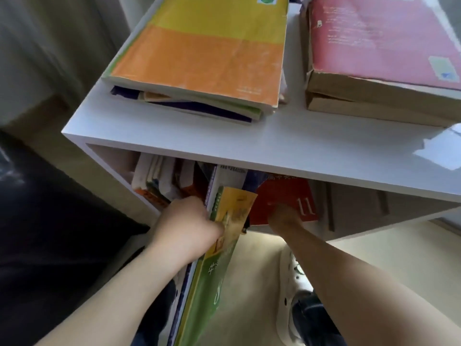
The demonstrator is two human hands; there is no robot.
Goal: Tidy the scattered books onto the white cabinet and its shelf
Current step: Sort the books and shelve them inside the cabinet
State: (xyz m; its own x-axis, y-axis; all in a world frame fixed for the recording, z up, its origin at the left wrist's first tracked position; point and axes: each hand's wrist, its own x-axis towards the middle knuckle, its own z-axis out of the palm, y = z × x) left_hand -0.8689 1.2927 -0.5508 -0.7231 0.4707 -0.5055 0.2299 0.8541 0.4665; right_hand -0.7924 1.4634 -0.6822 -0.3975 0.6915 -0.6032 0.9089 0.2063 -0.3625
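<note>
the green-and-yellow paperback book (225, 236) stands on edge at six o'clock below the white cabinet top (249, 143), its upper end at the shelf mouth, between a row of standing books (159, 181) at nine o'clock and a red softcover book (287, 199) at three. the left hand (189, 228) is clamped round it, fingers curled. the right hand (284, 218) lies on the red cover; in the shadow and blur i cannot tell whether it grips or only pushes.

the gap looks tight: the paperback's corner may catch and buckle, or the leaning red book may topple.

on top lie an orange-and-yellow stack (199, 58) at eleven and a thick pink book (381, 38) at one. below are pale floor (259, 260) and a white shoe (295, 269); a grey curtain (50, 33) hangs at ten.
</note>
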